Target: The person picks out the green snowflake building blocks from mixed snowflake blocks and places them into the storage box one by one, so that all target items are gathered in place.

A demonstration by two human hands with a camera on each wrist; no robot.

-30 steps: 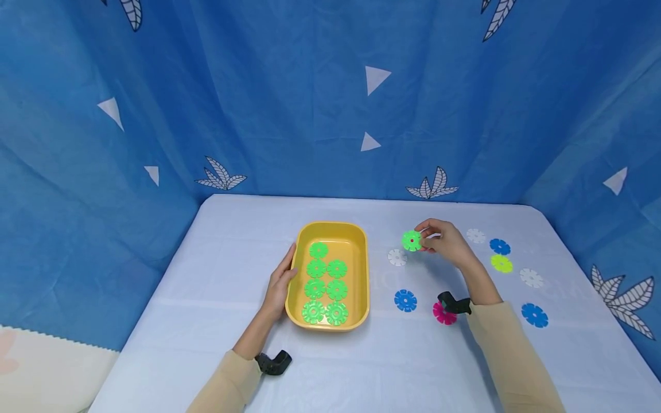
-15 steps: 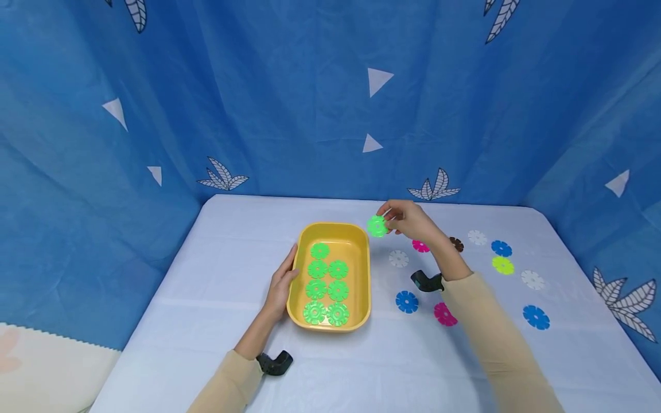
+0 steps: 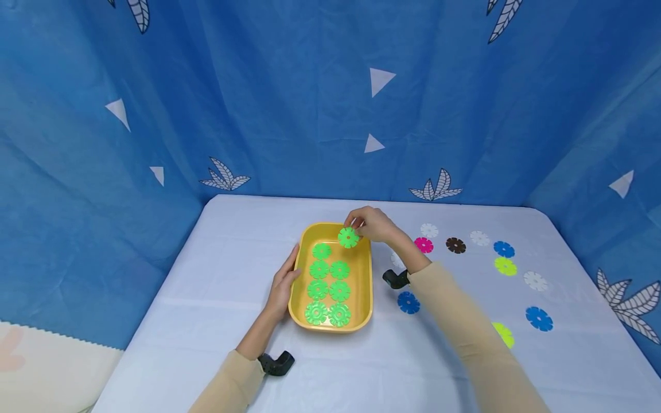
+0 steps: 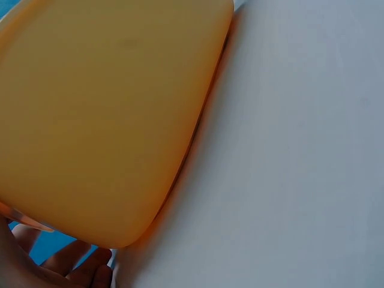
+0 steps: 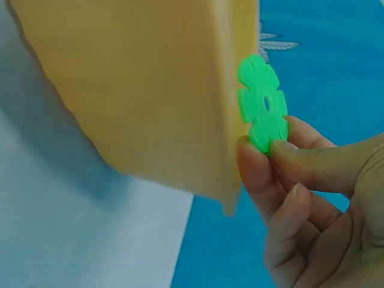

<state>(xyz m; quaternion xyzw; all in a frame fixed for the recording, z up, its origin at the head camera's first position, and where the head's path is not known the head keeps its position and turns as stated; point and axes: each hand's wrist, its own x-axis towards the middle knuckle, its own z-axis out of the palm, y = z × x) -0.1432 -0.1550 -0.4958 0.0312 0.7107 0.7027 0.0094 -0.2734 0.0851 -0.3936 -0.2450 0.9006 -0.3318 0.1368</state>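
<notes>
My right hand (image 3: pixel 373 225) pinches a bright green notched snowflake disc (image 3: pixel 348 237) by its edge, over the far right corner of a yellow plastic tray (image 3: pixel 365 287). Thumb and fingertip grip the green snowflake disc (image 5: pixel 264 103) close to the tray's rim in the right wrist view. Inside the tray, several more green discs (image 3: pixel 339 291) lie flat in two columns. Along the tray's left side, my left hand (image 3: pixel 281 287) holds the wall, thumb at the rim. The left wrist view shows curled fingers (image 4: pixel 84 264) beside the tray's outer wall (image 4: pixel 108 120).
Right of the tray, loose snowflake discs are scattered on the white tablecloth (image 3: pixel 217 275): blue (image 3: pixel 408 303), pink (image 3: pixel 424 245), brown (image 3: pixel 456 245), white (image 3: pixel 535 281) and yellow (image 3: pixel 505 266). My right forearm covers part of that area. A blue curtain (image 3: pixel 310 115) hangs behind the table.
My right hand has carried the green snowflake disc leftward, from above the scattered discs to over the tray's far right corner. The left hand and tray have stayed put.
</notes>
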